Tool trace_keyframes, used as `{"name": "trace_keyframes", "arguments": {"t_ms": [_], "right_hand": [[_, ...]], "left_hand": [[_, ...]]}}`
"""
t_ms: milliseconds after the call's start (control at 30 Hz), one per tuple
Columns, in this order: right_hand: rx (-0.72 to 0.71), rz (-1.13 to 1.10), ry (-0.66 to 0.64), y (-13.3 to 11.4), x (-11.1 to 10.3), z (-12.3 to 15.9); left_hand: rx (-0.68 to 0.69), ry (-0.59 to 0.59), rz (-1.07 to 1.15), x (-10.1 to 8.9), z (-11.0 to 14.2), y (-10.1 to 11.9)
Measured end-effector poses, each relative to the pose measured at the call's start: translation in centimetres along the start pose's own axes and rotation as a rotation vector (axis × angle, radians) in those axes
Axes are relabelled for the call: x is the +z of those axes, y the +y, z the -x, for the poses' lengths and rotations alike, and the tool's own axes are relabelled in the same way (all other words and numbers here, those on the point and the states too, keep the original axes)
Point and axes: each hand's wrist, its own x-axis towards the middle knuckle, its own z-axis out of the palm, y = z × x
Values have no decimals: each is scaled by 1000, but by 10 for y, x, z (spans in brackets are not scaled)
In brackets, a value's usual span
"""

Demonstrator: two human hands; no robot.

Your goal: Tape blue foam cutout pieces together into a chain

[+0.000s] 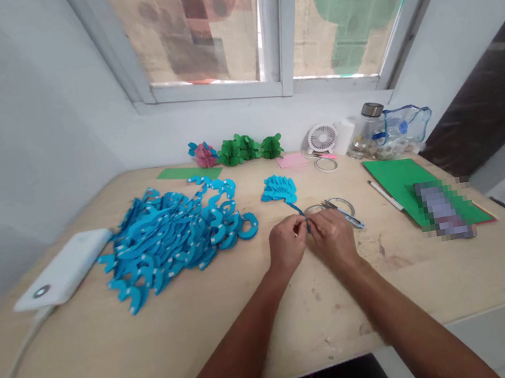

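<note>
My left hand (286, 245) and my right hand (334, 235) meet over the middle of the wooden table (209, 336). Both are closed in a pinch on a thin blue paper strip (298, 210). The strip runs up from my fingertips to a stacked fan of blue paper pieces (279, 189) lying just beyond them. A big heap of blue curved paper cut-outs (171, 235) with white tape spots lies to the left of my left hand. Small scissors (345, 212) and a roll of clear tape (332, 205) lie right behind my right hand.
A white power bank (61, 269) with a cable lies at the left. Along the back wall stand a pink paper ball (205, 155), green paper balls (250, 148), a small white fan (322, 138), a jar (368, 129) and a clear bowl (403, 127). Green card (398, 182) lies at the right.
</note>
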Motion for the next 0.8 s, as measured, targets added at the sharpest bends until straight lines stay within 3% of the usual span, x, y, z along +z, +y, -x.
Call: {"name": "trace_keyframes", "arguments": {"t_ms": [200, 500, 800], "right_hand": [[11, 33, 46, 0, 2, 0], [194, -172, 61, 3, 8, 2], [340, -349, -42, 5, 6, 0]], "left_hand": [[30, -26, -107, -1, 1, 2], [-67, -28, 212, 5, -3, -7], [-101, -49, 302, 5, -5, -10]]}}
